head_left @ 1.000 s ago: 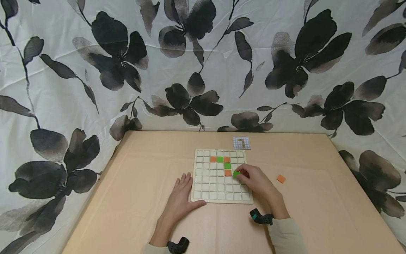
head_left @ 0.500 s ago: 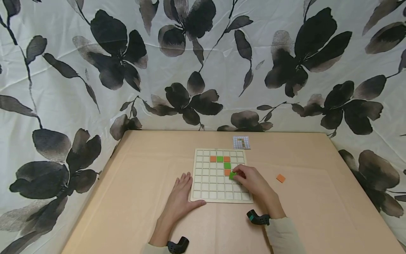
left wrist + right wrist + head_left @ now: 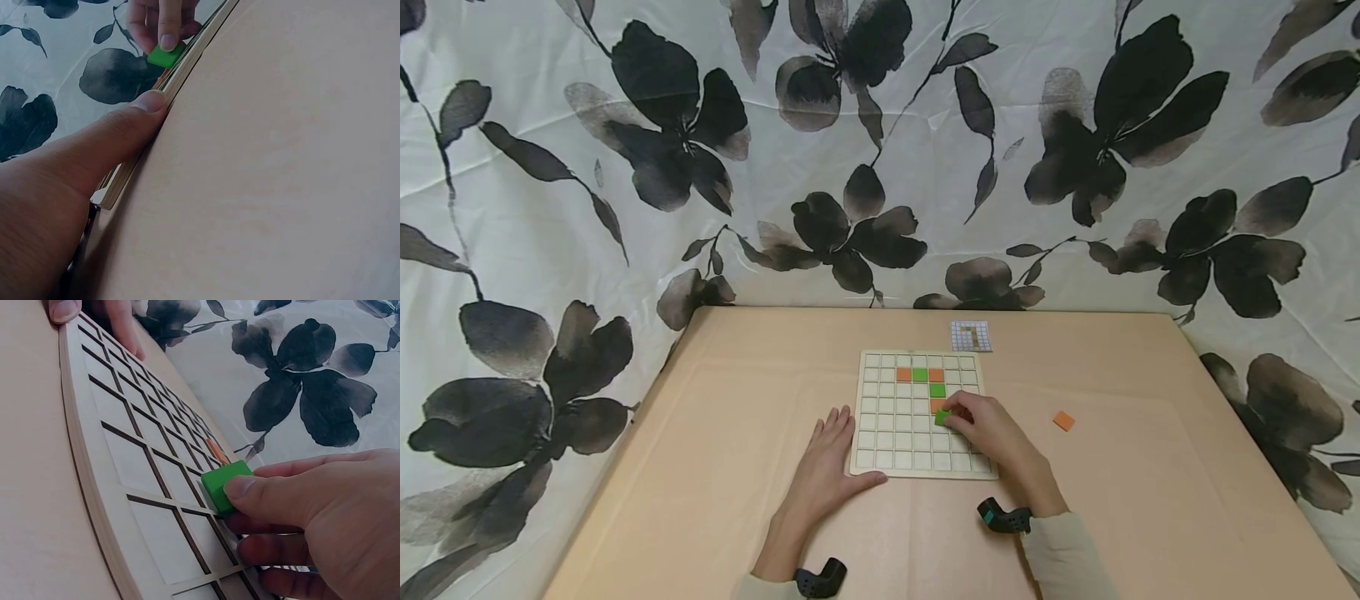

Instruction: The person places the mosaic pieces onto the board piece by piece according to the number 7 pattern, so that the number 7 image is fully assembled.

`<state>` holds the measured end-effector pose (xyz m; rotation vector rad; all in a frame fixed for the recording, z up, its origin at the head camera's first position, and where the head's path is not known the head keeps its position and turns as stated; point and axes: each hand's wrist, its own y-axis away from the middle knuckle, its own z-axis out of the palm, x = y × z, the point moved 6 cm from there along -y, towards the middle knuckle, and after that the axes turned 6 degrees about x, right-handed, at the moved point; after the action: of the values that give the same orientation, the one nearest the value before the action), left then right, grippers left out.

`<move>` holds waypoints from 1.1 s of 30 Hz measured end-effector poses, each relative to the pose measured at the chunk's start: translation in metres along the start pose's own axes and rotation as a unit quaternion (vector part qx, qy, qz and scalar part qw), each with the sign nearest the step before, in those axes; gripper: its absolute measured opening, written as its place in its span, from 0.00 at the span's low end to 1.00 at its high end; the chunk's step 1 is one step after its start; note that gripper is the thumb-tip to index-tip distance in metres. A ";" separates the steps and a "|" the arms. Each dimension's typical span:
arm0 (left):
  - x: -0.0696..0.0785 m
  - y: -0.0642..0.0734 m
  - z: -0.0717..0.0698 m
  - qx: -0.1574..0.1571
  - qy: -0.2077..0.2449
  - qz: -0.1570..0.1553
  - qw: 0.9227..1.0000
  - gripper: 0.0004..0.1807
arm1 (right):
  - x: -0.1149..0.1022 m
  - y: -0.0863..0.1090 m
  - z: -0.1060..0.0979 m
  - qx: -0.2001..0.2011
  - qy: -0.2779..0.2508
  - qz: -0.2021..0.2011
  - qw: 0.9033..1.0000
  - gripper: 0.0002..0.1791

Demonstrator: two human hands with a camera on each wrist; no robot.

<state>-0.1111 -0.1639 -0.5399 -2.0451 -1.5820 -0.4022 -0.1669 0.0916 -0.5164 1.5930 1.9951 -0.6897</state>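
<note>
A white grid board [image 3: 895, 446] with wooden ridges lies on the table. Several orange and green tiles sit in its cells: an orange tile [image 3: 904, 375], a green tile [image 3: 921, 375] and more running down a column. My right hand [image 3: 992, 429] pinches a green square tile [image 3: 226, 485] between thumb and fingers, tilted over the board just below the lowest orange tile [image 3: 937, 406]. My left hand [image 3: 827, 471] rests at the board's lower left corner, fingers straight along the left side and thumb [image 3: 140, 111] on the front edge.
One loose orange tile [image 3: 1063, 421] lies on the table to the right of the board. Behind the board is a small card [image 3: 971, 337] printed with a grid pattern. A floral cloth [image 3: 880, 150] hangs past the table's back edge.
My right hand has moved left and slightly down with the green tile, from right of the lowest orange tile to just below it. The left hand stays in place.
</note>
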 end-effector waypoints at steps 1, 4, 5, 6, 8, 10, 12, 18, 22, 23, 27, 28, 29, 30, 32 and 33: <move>0.000 0.000 0.000 -0.001 0.001 0.000 1.000 0.61 | 0.001 0.000 0.001 0.001 0.001 0.001 1.000 0.07; 0.000 0.000 0.000 0.001 0.000 0.001 1.000 0.61 | 0.002 -0.001 0.003 0.007 -0.001 0.001 1.000 0.07; 0.000 0.000 0.000 0.001 0.000 0.001 1.000 0.60 | 0.002 -0.001 0.003 0.009 -0.001 0.000 1.000 0.07; 0.000 0.000 0.000 0.001 -0.001 0.001 1.000 0.60 | 0.002 -0.001 0.003 0.010 -0.001 -0.003 1.000 0.07; 0.000 0.000 0.001 0.001 -0.003 0.002 1.000 0.60 | 0.002 -0.001 0.003 0.014 0.000 -0.008 1.000 0.07; -0.001 0.000 0.002 0.001 -0.005 0.001 1.000 0.61 | 0.002 -0.001 0.004 0.016 0.003 -0.012 1.000 0.07; -0.001 0.000 0.002 0.001 -0.006 0.000 1.000 0.61 | 0.001 0.000 0.004 0.017 0.006 -0.014 1.000 0.08; -0.001 0.000 0.003 0.002 -0.007 0.002 1.000 0.60 | 0.000 0.002 0.005 0.020 0.019 -0.027 0.999 0.08; -0.001 0.000 0.003 -0.001 -0.007 -0.002 1.000 0.60 | -0.001 0.002 0.004 0.022 0.021 -0.033 0.999 0.07; -0.001 0.000 0.003 -0.002 -0.007 -0.002 1.000 0.60 | -0.002 0.002 0.004 0.022 0.021 -0.033 0.999 0.06; -0.001 0.000 0.003 -0.003 -0.010 -0.005 1.000 0.60 | -0.002 0.003 0.004 0.021 0.021 -0.030 0.999 0.05; -0.001 0.000 0.003 -0.002 -0.010 -0.004 1.000 0.60 | -0.001 0.003 0.004 0.021 0.022 -0.030 0.999 0.05; -0.001 0.000 0.003 -0.003 -0.010 -0.004 1.000 0.60 | -0.001 0.003 0.004 0.020 0.021 -0.030 0.999 0.05; -0.001 0.000 0.003 -0.002 -0.009 -0.004 1.000 0.60 | -0.001 0.003 0.004 0.021 0.021 -0.031 0.999 0.05; 0.000 0.000 0.003 -0.001 -0.008 -0.003 1.000 0.60 | -0.001 0.002 0.004 0.022 0.023 -0.037 0.999 0.05; 0.000 0.000 0.004 0.000 -0.007 -0.002 1.000 0.60 | -0.001 0.003 0.004 0.024 0.026 -0.042 0.999 0.06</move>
<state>-0.1111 -0.1622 -0.5431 -2.0490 -1.5953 -0.3907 -0.1640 0.0888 -0.5194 1.5777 2.1074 -0.7395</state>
